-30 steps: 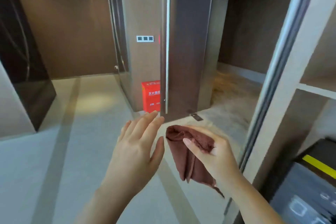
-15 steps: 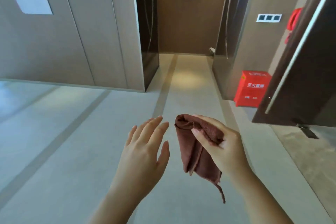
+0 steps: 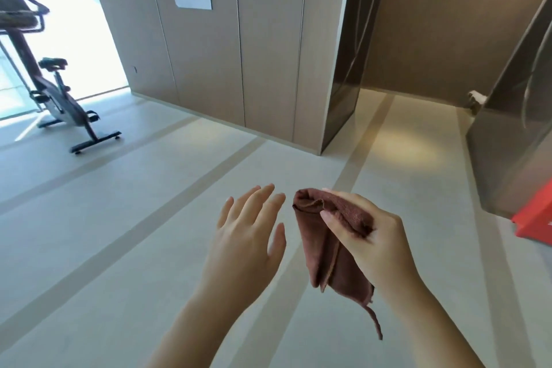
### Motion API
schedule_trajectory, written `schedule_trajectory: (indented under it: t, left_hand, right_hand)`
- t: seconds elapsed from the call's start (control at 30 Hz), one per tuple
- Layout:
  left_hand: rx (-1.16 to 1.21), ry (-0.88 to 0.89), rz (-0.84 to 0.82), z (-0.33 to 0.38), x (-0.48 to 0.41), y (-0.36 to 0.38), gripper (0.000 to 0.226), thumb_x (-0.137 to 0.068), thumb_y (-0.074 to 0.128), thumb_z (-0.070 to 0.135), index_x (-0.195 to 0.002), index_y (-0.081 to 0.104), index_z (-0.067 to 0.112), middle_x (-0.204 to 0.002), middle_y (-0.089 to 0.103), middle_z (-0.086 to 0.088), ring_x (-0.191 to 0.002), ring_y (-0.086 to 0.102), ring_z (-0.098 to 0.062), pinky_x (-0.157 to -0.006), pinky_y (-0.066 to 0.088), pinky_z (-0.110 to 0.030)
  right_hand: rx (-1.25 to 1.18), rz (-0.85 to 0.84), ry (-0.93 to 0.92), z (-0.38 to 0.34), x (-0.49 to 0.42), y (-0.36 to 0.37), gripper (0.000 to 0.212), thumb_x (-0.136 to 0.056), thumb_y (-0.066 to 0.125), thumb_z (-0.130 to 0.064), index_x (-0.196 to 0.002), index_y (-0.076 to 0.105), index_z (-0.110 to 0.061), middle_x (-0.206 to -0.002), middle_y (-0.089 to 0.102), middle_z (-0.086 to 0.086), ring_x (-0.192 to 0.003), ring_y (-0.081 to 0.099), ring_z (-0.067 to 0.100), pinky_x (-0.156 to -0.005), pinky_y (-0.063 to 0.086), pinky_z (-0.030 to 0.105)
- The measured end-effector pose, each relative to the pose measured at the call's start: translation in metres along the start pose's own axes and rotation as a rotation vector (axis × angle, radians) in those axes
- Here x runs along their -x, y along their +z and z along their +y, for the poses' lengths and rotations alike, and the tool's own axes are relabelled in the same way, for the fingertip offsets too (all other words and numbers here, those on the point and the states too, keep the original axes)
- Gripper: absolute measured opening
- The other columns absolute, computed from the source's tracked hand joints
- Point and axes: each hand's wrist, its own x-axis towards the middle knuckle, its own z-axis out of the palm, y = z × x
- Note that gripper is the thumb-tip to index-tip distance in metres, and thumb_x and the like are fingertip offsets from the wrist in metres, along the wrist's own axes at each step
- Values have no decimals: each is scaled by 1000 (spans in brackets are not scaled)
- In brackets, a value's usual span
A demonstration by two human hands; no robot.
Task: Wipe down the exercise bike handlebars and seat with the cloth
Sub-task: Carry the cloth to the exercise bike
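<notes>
A folded brown cloth (image 3: 325,245) hangs from my right hand (image 3: 367,236), pinched between thumb and fingers at chest height. My left hand (image 3: 248,236) is held beside it, fingers straight and spread, holding nothing and not touching the cloth. The exercise bike (image 3: 56,98) stands far off at the upper left by a bright window. Its handlebars (image 3: 21,13) and its small dark seat (image 3: 53,63) are visible, well out of reach of both hands.
Pale grey floor with darker stripes stretches between me and the bike. A beige panelled wall (image 3: 239,39) juts out ahead, with a dark corridor opening (image 3: 418,39) to its right. A red box (image 3: 534,218) sits on the floor at the right edge.
The view has swung left: the red box slid to the right edge and the bike came into sight. Both hands keep the same pose, cloth still in the right.
</notes>
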Motion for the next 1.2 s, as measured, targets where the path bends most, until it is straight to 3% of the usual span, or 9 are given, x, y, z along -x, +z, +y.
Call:
schedule_trajectory:
  t: [0.23,0.43,0.87,1.2]
  left_hand:
    - [-117,-140,38,-75,-73,22,39,-76,70,8,-114,61,8,-120,61,-9,-113,56,-29,-93,43,-54]
    - [-222,-286,101,-177,-97,15,42,-72,73,7,-112,62,8,-118,62,-10,-112,56,-30,-94,41,-55]
    - [-433,-538,169,-497,-142,-74,45,-69,76,9,-112,63,4,-115,63,-16,-107,58,-37,-88,41,-59]
    - [-455,-694,197,-696,-163,-118,43,-72,74,7,-113,62,4,-117,62,-16,-109,57,-37,-87,44,-60]
  right_hand:
    - [-132,-156,-5,44,-119,67,26,-76,64,-35,-102,67,-31,-101,67,-27,-95,62,-7,-80,41,2]
    - [-213,-352,3,63,-189,168,21,-76,64,-37,-96,66,-39,-96,69,-26,-93,63,-6,-79,42,3]
    - [-346,-501,-46,29,-345,503,20,-74,64,-38,-94,67,-39,-91,69,-26,-88,62,-7,-75,40,1]
    - [-412,-606,-46,35,-438,712,20,-72,64,-38,-88,66,-50,-88,68,-29,-87,62,-10,-73,40,-1]
